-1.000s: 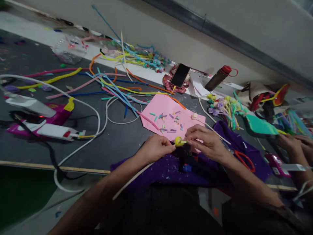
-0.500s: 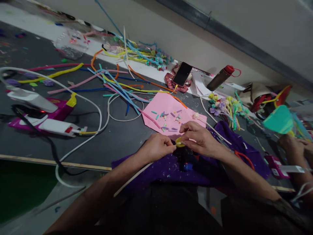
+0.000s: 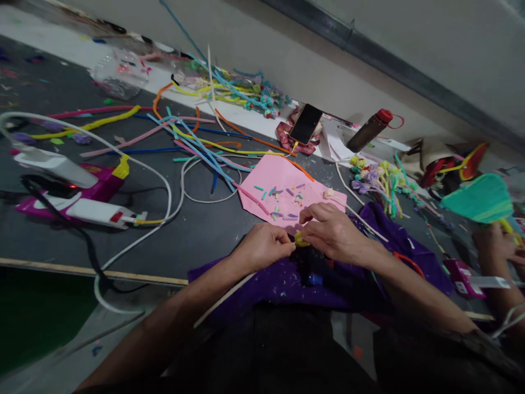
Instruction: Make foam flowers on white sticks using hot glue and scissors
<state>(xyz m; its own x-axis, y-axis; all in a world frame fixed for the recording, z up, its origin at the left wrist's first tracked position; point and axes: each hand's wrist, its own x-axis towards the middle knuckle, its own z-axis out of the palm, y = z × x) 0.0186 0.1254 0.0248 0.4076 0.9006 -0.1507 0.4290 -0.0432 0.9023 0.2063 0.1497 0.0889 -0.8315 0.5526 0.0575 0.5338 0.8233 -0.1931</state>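
Observation:
Over a purple cloth [image 3: 270, 290], my two hands meet at the near edge of a pink sheet [image 3: 273, 175]. My left hand [image 3: 264, 246] pinches a pale pipe cleaner [image 3: 225, 300], whose long end sticks out below the wrist. At its tip is a small yellow fuzzy piece [image 3: 302, 239], partly hidden by fingers. My right hand [image 3: 330, 232] has its thumb and index finger closed on that yellow piece. Short purple and teal bits [image 3: 290, 192] lie scattered on the pink sheet, near a cream fuzzy bud [image 3: 329, 193].
Loose coloured pipe cleaners [image 3: 197, 137] and a white cable [image 3: 168, 191] cross the table to the left, beside purple glue guns [image 3: 94, 189]. A phone [image 3: 307, 123], a dark bottle [image 3: 369, 131] and bunched fuzzy flowers [image 3: 375, 178] stand behind. Another person's hand [image 3: 492, 241] works at the right.
My right hand has shifted slightly left over the yellow piece, covering more of it. My left hand stays put. At the right, the other person's teal piece has turned and moved right.

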